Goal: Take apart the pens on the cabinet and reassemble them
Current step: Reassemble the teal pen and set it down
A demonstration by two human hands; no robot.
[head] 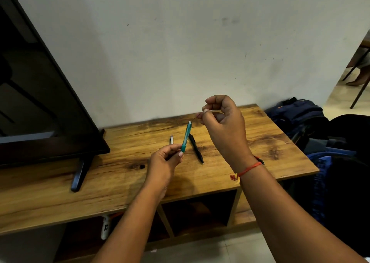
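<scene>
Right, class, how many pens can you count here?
3: teal pen in the left hand, black pen on the cabinet, white pen partly hidden behind that hand. Right hand pinches a thin refill.

**Head cam: dim, soft, warped at edges**

Low, flat indoor light; wall [180,42] reads grey-green. Brightest spot is the floor [340,96] at far right, past the wall. Cabinet top [120,172] shows only a faint soft shadow under the left hand [164,160]; compartments [198,212] below go near black. TV screen [30,82] dark, weak reflections. Wide-angle lens bends the cabinet's front edge into a curve. Fine detail soft overall.
</scene>
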